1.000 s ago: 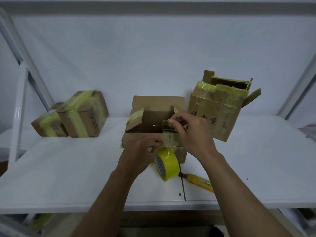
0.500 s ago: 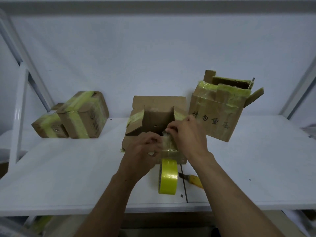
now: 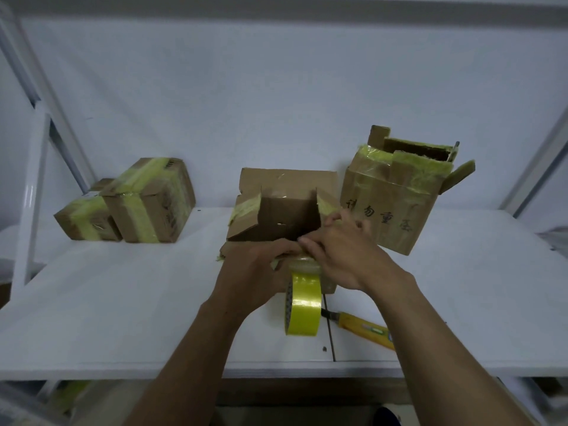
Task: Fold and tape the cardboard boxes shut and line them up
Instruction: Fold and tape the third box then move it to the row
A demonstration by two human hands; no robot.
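An open cardboard box (image 3: 285, 207) stands at the table's middle, its flaps up and its inside dark. My left hand (image 3: 252, 275) grips the box's near flap from the left. My right hand (image 3: 344, 250) presses on the same near edge, fingers curled over the rim. A roll of yellow tape (image 3: 302, 305) stands on edge just in front of the box, below both hands, with a strip running up to the near flap. What my fingertips pinch is hidden.
Two taped boxes (image 3: 147, 201) sit at the back left. A bigger box (image 3: 396, 198) with handwriting and loose flaps stands right of the open one. A yellow utility knife (image 3: 362, 327) lies on the white table (image 3: 123, 318) near the front edge.
The tape roll has turned from lying tilted to standing on edge. My right hand has come down from the box's opening to its near edge, beside my left hand.
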